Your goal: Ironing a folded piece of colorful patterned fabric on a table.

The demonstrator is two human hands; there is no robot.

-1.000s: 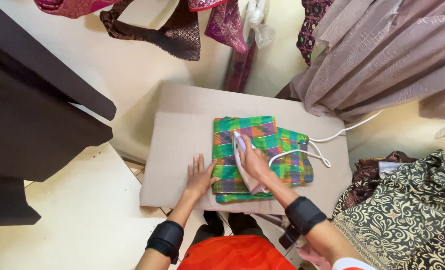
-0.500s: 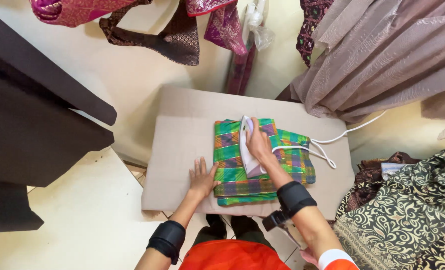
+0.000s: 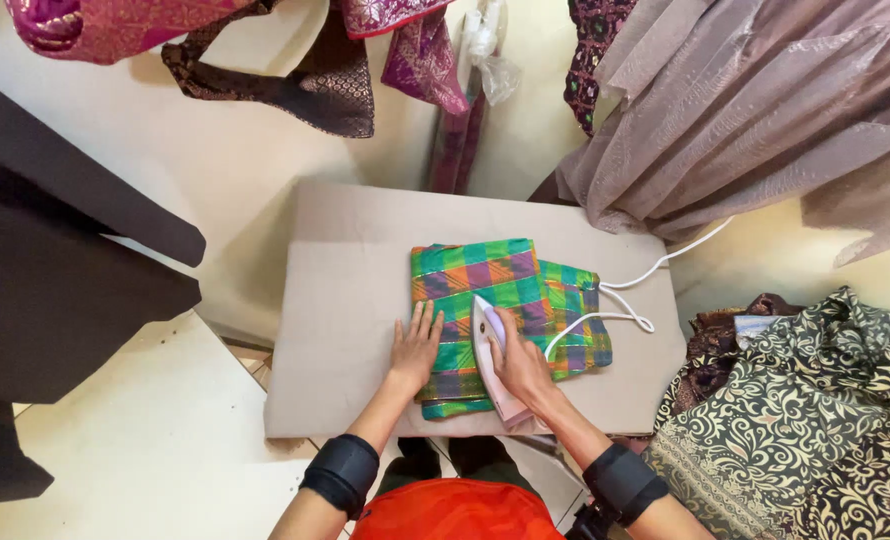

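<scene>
A folded green, purple and orange checked cloth (image 3: 485, 280) lies on a beige padded ironing board (image 3: 355, 290). My right hand (image 3: 521, 362) is closed around the handle of a white and pink electric iron (image 3: 487, 345), which rests on the near right part of the cloth. My left hand (image 3: 415, 345) lies flat with fingers spread, pressing the cloth's near left edge against the board. The iron's white cord (image 3: 620, 300) loops over the cloth and runs off to the right.
Grey-brown draped fabric (image 3: 765, 110) hangs at the upper right. A black and cream patterned cloth pile (image 3: 815, 420) sits at the right. Dark furniture (image 3: 55, 280) stands left. Magenta and brown garments (image 3: 265, 50) hang above the board.
The iron has slid back toward me, from the middle of the cloth to its near edge. My left hand stayed flat on the cloth's left side.
</scene>
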